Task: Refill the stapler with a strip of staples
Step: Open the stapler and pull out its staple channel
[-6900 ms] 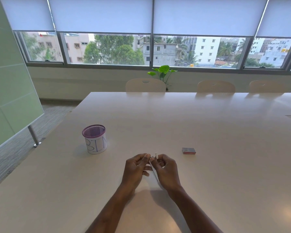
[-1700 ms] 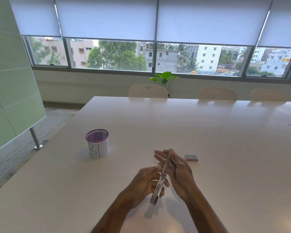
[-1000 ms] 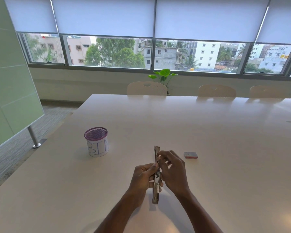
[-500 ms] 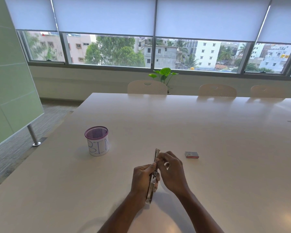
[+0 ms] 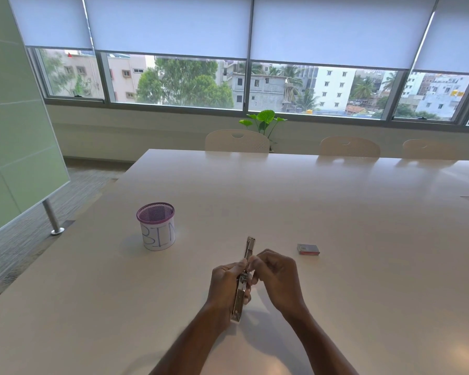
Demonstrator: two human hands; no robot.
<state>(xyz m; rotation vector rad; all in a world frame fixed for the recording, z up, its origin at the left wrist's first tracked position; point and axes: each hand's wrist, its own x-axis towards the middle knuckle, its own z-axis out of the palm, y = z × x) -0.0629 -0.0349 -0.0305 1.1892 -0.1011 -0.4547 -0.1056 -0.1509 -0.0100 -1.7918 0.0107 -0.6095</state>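
A slim metal stapler (image 5: 240, 296) is swung open into one long line above the table, its far end (image 5: 250, 243) pointing away from me. My left hand (image 5: 226, 284) grips its middle from the left side. My right hand (image 5: 276, 277) has its fingertips pinched against the stapler's middle; whether a strip of staples sits between them is hidden. A small red and grey staple box (image 5: 308, 249) lies shut on the table to the right of my hands.
A purple mesh cup (image 5: 156, 226) wrapped in paper marked BIN stands to the left. The long pale table (image 5: 336, 212) runs ahead to several chairs (image 5: 237, 140) and a potted plant (image 5: 264, 121) by the window. A glass board (image 5: 14, 147) stands at left.
Over the earlier frames the stapler was opened out and turned upright between my hands. In the last half second the hands and stapler have barely moved.
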